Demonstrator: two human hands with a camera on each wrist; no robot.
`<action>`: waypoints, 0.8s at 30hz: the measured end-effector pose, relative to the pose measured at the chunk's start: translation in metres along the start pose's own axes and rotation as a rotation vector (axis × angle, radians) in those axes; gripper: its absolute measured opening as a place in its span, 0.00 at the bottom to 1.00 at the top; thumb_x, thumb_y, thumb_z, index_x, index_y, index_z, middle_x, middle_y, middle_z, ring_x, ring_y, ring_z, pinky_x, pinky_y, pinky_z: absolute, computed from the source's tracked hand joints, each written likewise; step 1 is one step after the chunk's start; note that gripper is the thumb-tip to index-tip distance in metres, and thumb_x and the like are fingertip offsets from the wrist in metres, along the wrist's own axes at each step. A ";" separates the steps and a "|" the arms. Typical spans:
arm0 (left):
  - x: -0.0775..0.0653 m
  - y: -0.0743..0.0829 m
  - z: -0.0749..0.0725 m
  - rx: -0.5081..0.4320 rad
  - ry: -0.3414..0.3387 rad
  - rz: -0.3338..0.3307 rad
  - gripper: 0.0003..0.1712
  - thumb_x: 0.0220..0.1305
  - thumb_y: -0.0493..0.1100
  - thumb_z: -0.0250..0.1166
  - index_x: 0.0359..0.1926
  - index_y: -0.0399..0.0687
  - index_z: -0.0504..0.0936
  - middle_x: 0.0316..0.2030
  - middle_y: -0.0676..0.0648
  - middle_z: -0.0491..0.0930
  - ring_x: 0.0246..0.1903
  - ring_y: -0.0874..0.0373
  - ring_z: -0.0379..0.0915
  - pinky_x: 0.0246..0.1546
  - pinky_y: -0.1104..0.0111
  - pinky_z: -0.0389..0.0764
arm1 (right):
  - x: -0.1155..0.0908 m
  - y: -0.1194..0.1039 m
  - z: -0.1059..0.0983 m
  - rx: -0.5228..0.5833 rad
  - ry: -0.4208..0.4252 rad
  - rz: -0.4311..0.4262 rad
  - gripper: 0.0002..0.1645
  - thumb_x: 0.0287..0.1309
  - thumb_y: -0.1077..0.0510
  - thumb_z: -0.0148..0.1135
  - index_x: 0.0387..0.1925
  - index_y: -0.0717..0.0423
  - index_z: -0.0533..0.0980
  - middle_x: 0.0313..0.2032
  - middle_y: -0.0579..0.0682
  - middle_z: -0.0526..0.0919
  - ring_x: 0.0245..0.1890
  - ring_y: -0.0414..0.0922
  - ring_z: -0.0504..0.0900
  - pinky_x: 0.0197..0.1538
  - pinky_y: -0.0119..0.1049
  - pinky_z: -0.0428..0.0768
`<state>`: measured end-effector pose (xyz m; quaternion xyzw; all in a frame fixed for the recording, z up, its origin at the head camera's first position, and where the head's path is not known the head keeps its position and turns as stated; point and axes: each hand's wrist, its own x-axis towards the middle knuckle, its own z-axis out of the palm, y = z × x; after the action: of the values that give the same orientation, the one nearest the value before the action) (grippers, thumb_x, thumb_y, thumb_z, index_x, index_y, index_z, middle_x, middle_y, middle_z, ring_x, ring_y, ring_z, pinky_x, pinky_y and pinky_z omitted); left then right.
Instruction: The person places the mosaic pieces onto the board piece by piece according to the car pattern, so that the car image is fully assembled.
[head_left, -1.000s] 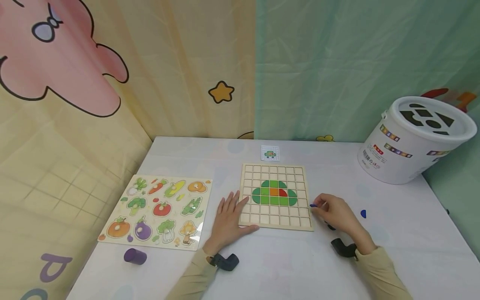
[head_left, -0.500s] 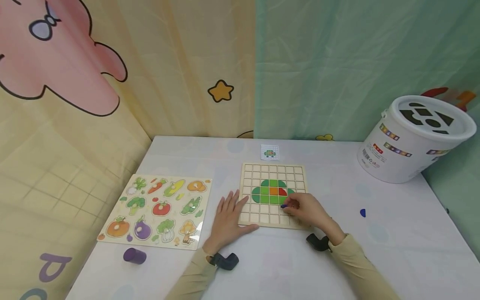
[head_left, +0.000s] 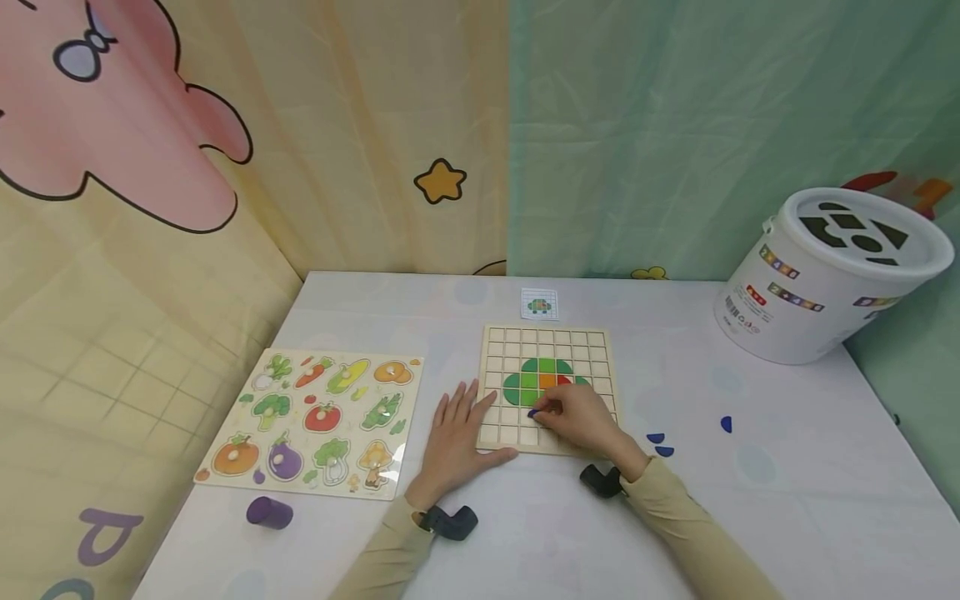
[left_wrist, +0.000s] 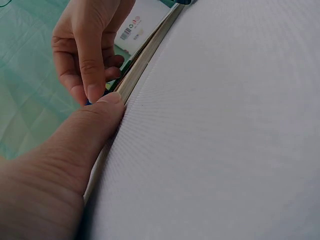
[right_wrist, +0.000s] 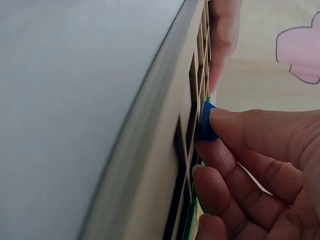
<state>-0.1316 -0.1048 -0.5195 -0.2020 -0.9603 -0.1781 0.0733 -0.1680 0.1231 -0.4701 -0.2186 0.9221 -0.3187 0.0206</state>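
Note:
My right hand [head_left: 577, 417] pinches a small blue half-round piece [right_wrist: 206, 121] between thumb and fingertips, right at the grid board just below the green shape. The wooden grid board [head_left: 510, 436] bears green, orange and red pieces [head_left: 529, 381] forming a rounded cluster; my right hand covers its lower right part. My left hand [head_left: 459, 442] lies with fingers spread at the board's left side, its thumb along the near left corner. In the left wrist view the left thumb [left_wrist: 95, 125] touches the board's edge, with the right hand's fingers close beyond it.
Several blue half-round pieces [head_left: 664, 451] lie right of the board. A small pattern card [head_left: 540, 314] lies behind it. At left are a vegetable puzzle board [head_left: 307, 446] and a purple cylinder [head_left: 270, 512]. A white bucket [head_left: 802, 325] stands at back right.
My right hand has carried the blue piece leftward from beside the board to over its lower middle, uncovering two blue pieces on the table. The left hand has stayed in place.

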 end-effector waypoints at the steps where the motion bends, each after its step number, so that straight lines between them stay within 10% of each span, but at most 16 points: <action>1: 0.000 0.000 0.000 0.000 0.000 -0.001 0.53 0.50 0.76 0.58 0.70 0.51 0.61 0.72 0.41 0.50 0.71 0.47 0.38 0.68 0.53 0.38 | 0.001 -0.001 0.001 -0.010 0.000 0.005 0.04 0.50 0.55 0.71 0.27 0.50 0.84 0.20 0.35 0.76 0.19 0.36 0.67 0.23 0.31 0.67; 24: 0.000 0.000 0.001 -0.002 0.005 -0.001 0.54 0.50 0.77 0.58 0.70 0.52 0.61 0.72 0.41 0.49 0.71 0.47 0.38 0.68 0.53 0.38 | 0.009 -0.011 0.007 -0.048 0.046 0.100 0.06 0.50 0.54 0.72 0.21 0.46 0.83 0.21 0.35 0.78 0.22 0.35 0.73 0.26 0.33 0.73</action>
<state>-0.1316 -0.1046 -0.5208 -0.2012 -0.9600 -0.1796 0.0753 -0.1710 0.1076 -0.4685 -0.1653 0.9394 -0.3002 0.0098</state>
